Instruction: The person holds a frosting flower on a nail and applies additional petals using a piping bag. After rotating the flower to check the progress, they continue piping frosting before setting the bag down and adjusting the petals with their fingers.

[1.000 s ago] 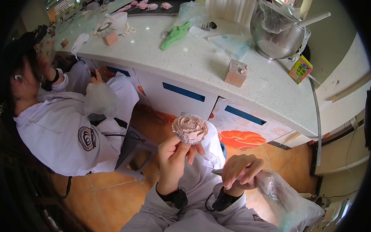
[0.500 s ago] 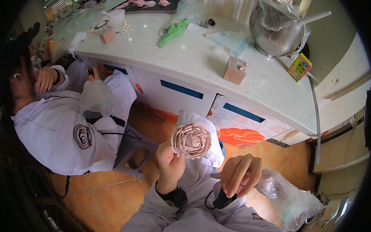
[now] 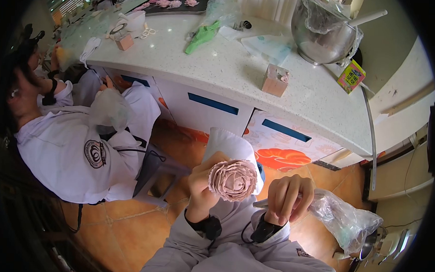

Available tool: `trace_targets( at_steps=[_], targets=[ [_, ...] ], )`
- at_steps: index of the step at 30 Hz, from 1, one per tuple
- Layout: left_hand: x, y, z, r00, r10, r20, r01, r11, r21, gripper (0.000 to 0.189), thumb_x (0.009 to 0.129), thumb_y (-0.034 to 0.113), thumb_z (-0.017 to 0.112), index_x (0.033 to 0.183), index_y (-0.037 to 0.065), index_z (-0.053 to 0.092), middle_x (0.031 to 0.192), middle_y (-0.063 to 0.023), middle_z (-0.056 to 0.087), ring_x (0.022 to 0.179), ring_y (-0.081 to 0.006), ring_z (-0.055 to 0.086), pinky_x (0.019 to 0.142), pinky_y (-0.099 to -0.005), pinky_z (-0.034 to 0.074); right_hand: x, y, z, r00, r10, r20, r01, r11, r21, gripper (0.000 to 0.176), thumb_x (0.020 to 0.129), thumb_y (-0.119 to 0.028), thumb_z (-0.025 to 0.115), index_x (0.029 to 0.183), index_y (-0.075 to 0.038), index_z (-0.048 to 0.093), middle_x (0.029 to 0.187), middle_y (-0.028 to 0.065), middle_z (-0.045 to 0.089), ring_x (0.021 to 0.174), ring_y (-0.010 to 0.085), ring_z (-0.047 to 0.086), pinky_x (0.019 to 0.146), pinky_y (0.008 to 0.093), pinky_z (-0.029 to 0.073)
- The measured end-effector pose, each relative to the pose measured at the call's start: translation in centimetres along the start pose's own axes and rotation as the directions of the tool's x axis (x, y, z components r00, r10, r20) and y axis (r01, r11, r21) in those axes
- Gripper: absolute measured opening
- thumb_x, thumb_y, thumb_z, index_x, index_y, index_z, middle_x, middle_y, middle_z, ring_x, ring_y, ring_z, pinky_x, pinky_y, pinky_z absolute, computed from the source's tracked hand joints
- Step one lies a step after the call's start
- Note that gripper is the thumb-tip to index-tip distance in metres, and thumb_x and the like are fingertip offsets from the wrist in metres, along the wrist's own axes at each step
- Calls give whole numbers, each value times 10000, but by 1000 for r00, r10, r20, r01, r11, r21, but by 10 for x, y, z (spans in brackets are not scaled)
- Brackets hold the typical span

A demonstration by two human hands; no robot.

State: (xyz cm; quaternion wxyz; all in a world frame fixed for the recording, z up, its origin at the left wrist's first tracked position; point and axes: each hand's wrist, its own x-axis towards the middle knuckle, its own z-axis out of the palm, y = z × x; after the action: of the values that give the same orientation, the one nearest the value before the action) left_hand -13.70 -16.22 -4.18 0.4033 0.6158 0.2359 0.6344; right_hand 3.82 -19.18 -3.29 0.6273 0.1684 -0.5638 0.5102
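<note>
A pink cream flower with many ruffled petals [image 3: 233,180] faces up above my lap. My left hand [image 3: 204,183] is closed beneath and behind it; whatever carries the flower is hidden by the petals. Just right of the flower, my right hand [image 3: 290,198] has its fingers curled round a clear piping bag [image 3: 341,219], which hangs out to the right. A metal tip [image 3: 260,203] points from that hand toward the flower.
On the counter [image 3: 182,53] stand a wooden block [image 3: 276,80], a steel mixing bowl [image 3: 319,36], a yellow-green box [image 3: 351,77], a green bag [image 3: 202,37] and a black tray [image 3: 203,3] with flowers. A co-worker [image 3: 73,145] sits at the left.
The flower and my left hand have moved down and right, the flower tilting. My right hand has shifted slightly right and up with the bag. The co-worker's raised hand has moved.
</note>
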Motion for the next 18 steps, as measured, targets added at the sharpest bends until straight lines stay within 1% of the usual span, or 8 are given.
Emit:
trace_targets(
  at_steps=[2,3,6,7,10,11,14,18],
  targets=[
    [-4,-5,2,998,17,-54,-16,1000,24,137,691,-13,588,782,-106,544,766,-150,572,653,-215,550,591,-265,431,-1,1,1,1000,-5,-2,5,1000,-11,254,860,34,453,688,-9,636,733,165,647,636,205,542,510,275,467],
    [-10,-8,5,970,-194,-145,148,948,-281,136,710,-15,562,815,-100,555,771,-148,580,651,-201,557,607,-256,437,0,1,1,1000,-6,-6,6,1000,-18,254,858,36,454,685,-7,635,729,166,646,628,205,540,501,276,461],
    [-15,-17,6,939,-183,-292,140,977,-160,142,737,-12,545,857,-84,571,774,-130,591,659,-178,564,629,-245,445,1,3,4,999,-12,-31,10,999,-40,254,855,36,456,676,1,634,717,171,642,604,207,532,475,276,447],
    [-14,-16,6,929,-234,-287,167,957,-237,169,752,-28,525,905,-71,581,815,-106,608,708,-145,563,667,-229,440,0,4,6,999,-12,-48,10,999,-47,254,855,34,457,674,5,633,712,175,640,594,208,529,468,276,443],
    [-11,-15,5,932,-253,-258,181,945,-272,177,755,-55,518,919,-74,581,855,-81,612,764,-109,544,699,-217,427,0,2,6,998,18,-53,-21,998,-56,255,857,26,455,672,15,631,704,188,633,569,209,519,454,274,434],
    [-10,-16,6,941,-204,-270,145,963,-226,171,753,-77,526,916,-75,578,870,-61,607,800,-95,527,722,-217,416,0,2,5,998,33,-48,-35,998,-58,256,858,23,454,672,18,630,703,193,631,561,210,516,451,274,432],
    [-13,-14,4,872,-321,-369,270,945,-185,181,761,-74,529,937,-82,570,953,-138,590,867,-212,583,781,-364,483,-3,5,7,994,36,-108,-50,991,-122,258,865,12,450,678,30,626,685,194,624,565,219,529,460,277,443],
    [-9,-3,6,852,-361,-379,248,916,-316,116,771,-68,522,876,-83,568,865,-117,592,743,-179,566,673,-323,479,-2,9,17,969,91,-228,-131,978,-165,236,866,3,456,707,43,626,792,251,607,632,232,561,469,286,463]
  ],
)
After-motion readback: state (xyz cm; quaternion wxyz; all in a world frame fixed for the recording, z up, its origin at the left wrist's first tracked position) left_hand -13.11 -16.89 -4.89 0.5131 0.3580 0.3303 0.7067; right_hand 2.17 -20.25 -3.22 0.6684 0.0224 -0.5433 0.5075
